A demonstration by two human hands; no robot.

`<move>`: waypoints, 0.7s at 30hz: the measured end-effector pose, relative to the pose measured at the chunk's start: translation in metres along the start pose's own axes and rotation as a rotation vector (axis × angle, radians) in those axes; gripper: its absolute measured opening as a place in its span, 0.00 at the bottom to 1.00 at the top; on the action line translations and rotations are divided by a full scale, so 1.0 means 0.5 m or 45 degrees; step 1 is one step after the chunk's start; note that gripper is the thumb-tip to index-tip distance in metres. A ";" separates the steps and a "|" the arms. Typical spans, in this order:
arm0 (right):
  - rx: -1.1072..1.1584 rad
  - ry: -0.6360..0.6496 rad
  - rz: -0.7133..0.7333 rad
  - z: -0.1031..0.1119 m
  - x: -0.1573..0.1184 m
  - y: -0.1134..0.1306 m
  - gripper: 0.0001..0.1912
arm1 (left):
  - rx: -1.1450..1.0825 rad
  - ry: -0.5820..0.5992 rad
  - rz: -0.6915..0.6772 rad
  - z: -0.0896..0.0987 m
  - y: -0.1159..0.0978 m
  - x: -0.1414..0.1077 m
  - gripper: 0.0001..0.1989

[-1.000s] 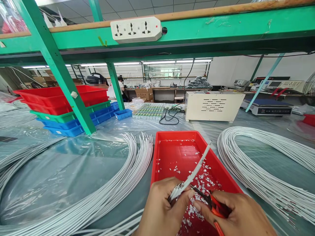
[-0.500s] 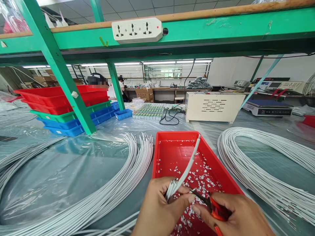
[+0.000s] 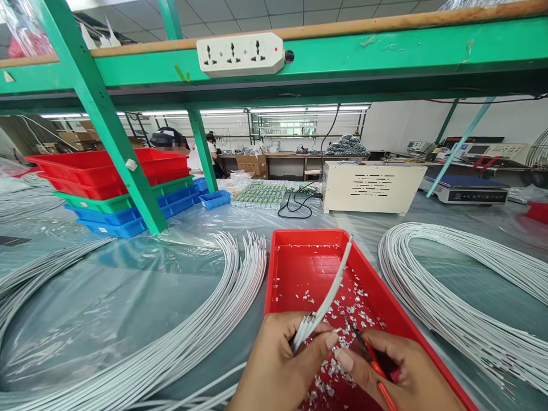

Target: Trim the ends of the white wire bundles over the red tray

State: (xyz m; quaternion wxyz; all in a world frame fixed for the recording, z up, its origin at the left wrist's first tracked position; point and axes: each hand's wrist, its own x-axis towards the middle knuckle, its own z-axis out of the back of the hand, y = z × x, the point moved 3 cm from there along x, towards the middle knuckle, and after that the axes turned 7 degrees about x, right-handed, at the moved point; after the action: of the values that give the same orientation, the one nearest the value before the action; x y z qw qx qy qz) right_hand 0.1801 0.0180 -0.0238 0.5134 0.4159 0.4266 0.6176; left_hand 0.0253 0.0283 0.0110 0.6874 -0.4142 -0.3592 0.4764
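Observation:
A small bundle of white cables [image 3: 329, 298] is pinched in my left hand [image 3: 282, 357], its longer ends pointing up and away over a red tray [image 3: 319, 235]. Shut around red-handled cutters [image 3: 377, 365], my right hand [image 3: 405, 368] is just to the right of the left fingertips. The dark jaws of the cutters are apart from the cables, tip pointing up-left. Small silvery scraps [image 3: 351, 302] are scattered over the tray's floor beneath both hands. My fingers hide the lower part of the bundle.
Coils of white cable [image 3: 240, 285] lie left of the tray, and another coil [image 3: 428, 274] lies to its right. Behind stand a beige metal box [image 3: 370, 188], a scale [image 3: 464, 191] and stacked bins [image 3: 107, 200]. A green shelf beam [image 3: 363, 60] crosses above. Two people are in the background.
The cutters have drawn back from the left fingertips, and their jaws have swung more upright. My left hand and the cable bundle have shifted slightly right.

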 end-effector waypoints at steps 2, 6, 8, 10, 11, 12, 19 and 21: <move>0.240 -0.047 0.022 0.000 0.000 0.008 0.14 | -0.116 0.033 0.076 0.003 0.001 0.002 0.08; 0.542 -0.080 0.068 -0.008 0.001 0.014 0.10 | -0.190 0.033 0.178 0.007 -0.003 0.002 0.09; 0.633 -0.063 0.079 -0.017 0.001 0.019 0.07 | -0.194 0.102 0.169 0.005 -0.009 0.001 0.09; 0.708 -0.093 0.066 -0.023 0.001 0.022 0.05 | -0.222 0.172 0.139 0.005 -0.013 0.001 0.11; 0.731 -0.137 0.045 -0.025 0.002 0.022 0.05 | -0.237 0.204 0.120 0.005 -0.015 0.001 0.13; 0.741 -0.193 0.026 -0.025 0.002 0.020 0.05 | -0.247 0.239 0.105 0.005 -0.015 0.001 0.14; 0.765 -0.209 0.010 -0.027 0.005 0.020 0.07 | -0.285 0.359 0.004 0.004 -0.013 0.000 0.17; 0.822 -0.290 0.006 -0.027 0.002 0.025 0.08 | -0.295 0.379 -0.014 0.003 -0.014 0.000 0.18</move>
State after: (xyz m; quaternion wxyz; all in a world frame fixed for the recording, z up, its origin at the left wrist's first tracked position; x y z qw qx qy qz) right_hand 0.1638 0.0164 -0.0156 0.3982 0.6242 0.5390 0.4016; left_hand 0.0267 0.0271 0.0181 0.6831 -0.5546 -0.3083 0.3616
